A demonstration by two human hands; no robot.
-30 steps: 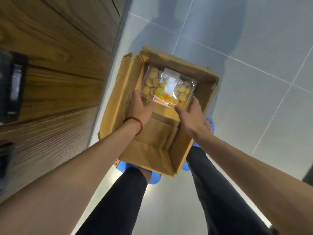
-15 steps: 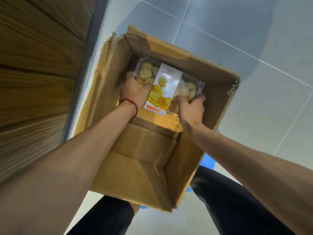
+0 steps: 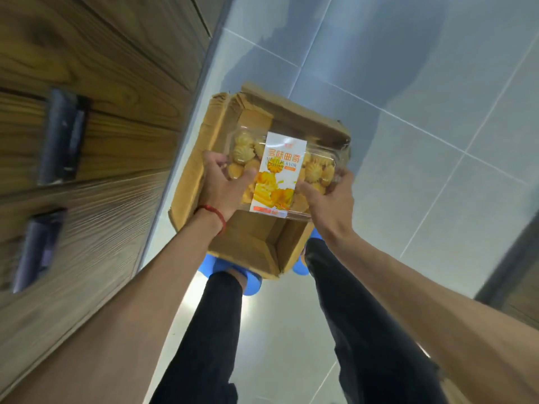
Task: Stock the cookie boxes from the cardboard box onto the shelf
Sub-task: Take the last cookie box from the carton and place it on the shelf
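A person holds a clear cookie box [image 3: 287,170] between both hands above the open cardboard box [image 3: 248,246] on the grey tiled floor [image 3: 408,83]. The left hand [image 3: 224,188] grips the pack's left end, thumb across the lid. The right hand [image 3: 332,199] clasps its right end, fingers curled round the edge. Its orange-and-white label [image 3: 280,182] faces up between them. Wood-grain cabinet fronts [image 3: 102,112] stand at left, with blue slippers [image 3: 250,282] below the carton.

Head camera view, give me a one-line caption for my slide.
Left hand and right hand hold a clear cookie box over the open cardboard box on the tiled floor.
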